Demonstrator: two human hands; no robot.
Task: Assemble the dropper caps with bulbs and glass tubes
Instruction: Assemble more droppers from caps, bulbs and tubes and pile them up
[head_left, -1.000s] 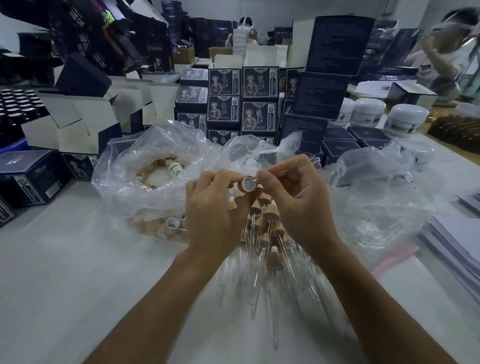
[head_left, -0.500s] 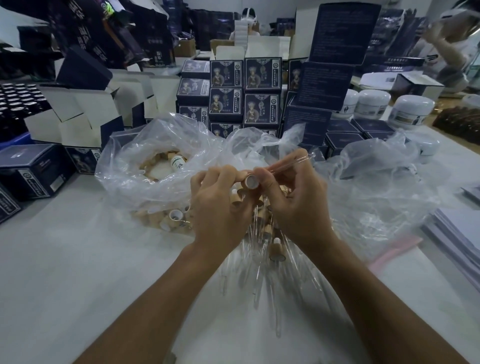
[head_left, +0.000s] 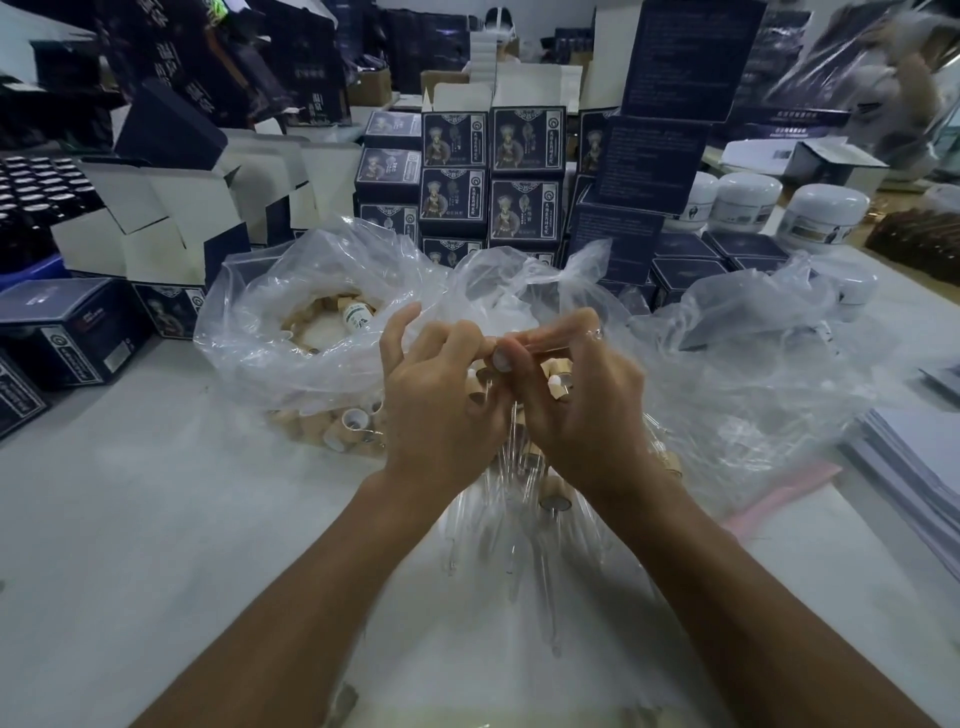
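Lower frame: two forearms are seen rising from the bottom edge over a pale table (head_left: 130, 545), bare toward lower left.

Centre, low: a heap of finished droppers (head_left: 524, 519) is laid under the wrists, glass tips fanned toward the viewer.

Centre: the left hand (head_left: 441, 405) and right hand (head_left: 576, 410) are held fingertip to fingertip above that heap. A dropper cap (head_left: 501, 359) is pinched in the left fingers, its white end turned rightward. A glass tube (head_left: 556, 344) is pinched in the right fingers, its long axis running right and slightly up from the cap; insertion is judged to be under way. Depth of seating cannot be told.

Mid-left: an open plastic bag (head_left: 291, 332) of loose wooden caps (head_left: 332, 428) lies just beside the left hand, the nearer one. Crumpled plastic (head_left: 753, 364) crowds the right; room is judged tighter there.

Upper frame: stacked dark boxes (head_left: 488, 171) and white jars (head_left: 826, 213) are ranged behind.
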